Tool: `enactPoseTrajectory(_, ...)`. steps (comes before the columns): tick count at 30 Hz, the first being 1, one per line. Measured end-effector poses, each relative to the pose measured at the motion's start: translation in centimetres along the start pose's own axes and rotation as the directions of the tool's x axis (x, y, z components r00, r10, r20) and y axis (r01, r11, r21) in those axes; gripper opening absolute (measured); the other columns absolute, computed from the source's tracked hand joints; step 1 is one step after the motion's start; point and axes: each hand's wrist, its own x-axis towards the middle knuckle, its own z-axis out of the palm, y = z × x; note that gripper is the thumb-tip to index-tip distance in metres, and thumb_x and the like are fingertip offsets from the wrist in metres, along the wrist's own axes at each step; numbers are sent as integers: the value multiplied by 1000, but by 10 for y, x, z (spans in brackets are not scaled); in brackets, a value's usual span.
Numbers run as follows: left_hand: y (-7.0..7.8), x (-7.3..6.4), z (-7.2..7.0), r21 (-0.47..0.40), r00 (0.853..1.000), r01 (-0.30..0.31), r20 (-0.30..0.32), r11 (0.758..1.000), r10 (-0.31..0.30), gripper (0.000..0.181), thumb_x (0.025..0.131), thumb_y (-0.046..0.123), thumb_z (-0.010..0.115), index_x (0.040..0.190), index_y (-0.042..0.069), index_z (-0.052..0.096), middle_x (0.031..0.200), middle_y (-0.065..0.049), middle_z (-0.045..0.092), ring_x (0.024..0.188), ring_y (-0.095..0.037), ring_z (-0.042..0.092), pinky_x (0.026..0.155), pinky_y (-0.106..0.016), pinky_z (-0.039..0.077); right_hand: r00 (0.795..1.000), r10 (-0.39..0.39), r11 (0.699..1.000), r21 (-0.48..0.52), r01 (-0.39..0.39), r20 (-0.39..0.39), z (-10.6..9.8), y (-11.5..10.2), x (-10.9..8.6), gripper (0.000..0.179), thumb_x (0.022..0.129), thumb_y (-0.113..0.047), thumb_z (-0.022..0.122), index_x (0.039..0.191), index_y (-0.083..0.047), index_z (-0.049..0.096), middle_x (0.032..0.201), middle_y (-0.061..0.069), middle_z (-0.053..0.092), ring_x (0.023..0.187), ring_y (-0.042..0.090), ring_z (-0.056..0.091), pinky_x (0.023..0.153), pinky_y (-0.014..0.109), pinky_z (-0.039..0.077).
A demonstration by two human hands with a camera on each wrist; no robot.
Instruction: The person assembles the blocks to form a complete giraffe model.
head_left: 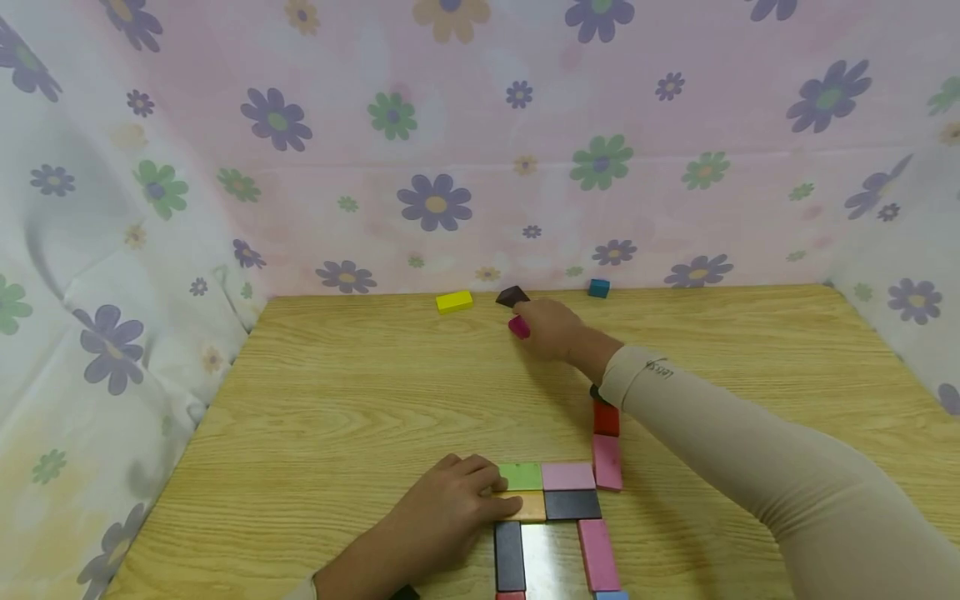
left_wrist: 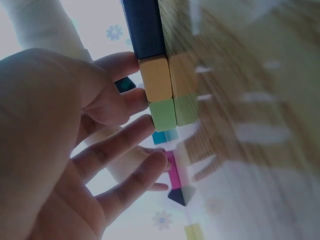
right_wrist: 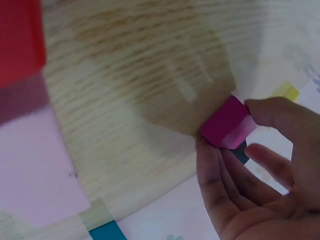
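Far out on the table, my right hand (head_left: 551,327) pinches a magenta block (right_wrist: 227,122) between thumb and fingertips. Just behind it lies a black wedge-shaped block (head_left: 512,296). My left hand (head_left: 457,512) rests beside the near arrangement of blocks, its fingers fairly straight. In the left wrist view its fingertips touch the sides of an orange block (left_wrist: 156,79) and a green block (left_wrist: 163,115). A pink block (head_left: 568,476) sits next to the green one, and a black block (head_left: 572,504) next to the orange one.
A yellow block (head_left: 454,302) and a teal block (head_left: 598,288) lie near the flowered cloth (head_left: 480,125) at the back. Under the right sleeve (head_left: 705,433), a red block (head_left: 606,419) and another pink block (head_left: 607,462) form a line. More blocks continue towards the near edge.
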Motion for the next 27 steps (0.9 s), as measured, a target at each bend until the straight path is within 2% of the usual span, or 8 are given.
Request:
enactPoseTrajectory(3,0,0,0,-3,1000,2,3,1000,-2,21,89,19,72,105,33,71,101,10,66,101,-10,64,79,-26,50,1000,-6,1000,28,5,12,-2,6,-2,46,97,-14,57,140,1,51,133,22,62,121,39,60,101,49,50)
enactPoseTrajectory(6,0,0,-1,-5,1000,5,4,1000,-5,21,90,19,71,105,34,71,101,9,66,101,-10,64,79,-26,50,1000,2,998,69,-1,-5,-9,14,-6,50,95,-14,59,142,1,51,138,23,59,126,42,57,100,50,51)
enactPoseTrajectory(9,0,0,-1,-3,1000,5,3,1000,-5,21,90,19,70,106,33,72,101,9,66,102,-10,64,80,-26,50,999,27,993,114,-22,-36,-17,23,-12,53,93,-16,62,141,1,52,139,23,58,120,39,59,95,47,54)
enactPoseTrajectory(12,0,0,-1,-3,1000,3,1,1000,-3,20,90,20,71,105,33,72,101,9,66,101,-10,64,79,-26,50,996,60,988,149,-50,-61,-23,37,-17,51,93,-19,64,137,4,55,132,24,62,102,33,63,84,40,57)
enactPoseTrajectory(15,1,0,0,-2,1000,0,-7,1000,0,20,89,20,72,104,33,71,100,10,66,101,-10,64,79,-26,50,992,102,980,179,-89,-68,-26,53,-22,50,91,-19,66,134,5,57,122,25,66,86,27,62,71,32,55)
enactPoseTrajectory(17,1,1,0,-1,1000,-4,-11,1000,4,19,89,20,72,103,33,71,100,9,66,101,-10,64,79,-27,50,990,130,973,202,-115,-62,-27,64,-26,51,89,-19,67,133,5,57,118,25,67,82,25,62,68,30,53)
enactPoseTrajectory(21,1,0,-1,0,1000,-5,-14,1000,5,19,89,20,72,103,33,71,101,9,66,101,-10,63,78,-27,50,980,194,957,227,-181,-36,-28,80,-34,53,89,-20,67,133,7,55,118,26,65,88,29,63,71,33,55)
enactPoseTrajectory(27,1,0,-1,-17,1000,1,-21,1000,-1,17,90,21,71,103,33,71,101,9,66,102,-10,63,78,-26,49,972,236,957,178,-231,-8,-28,92,-46,52,87,-18,63,126,14,55,118,30,63,93,35,60,79,41,54)
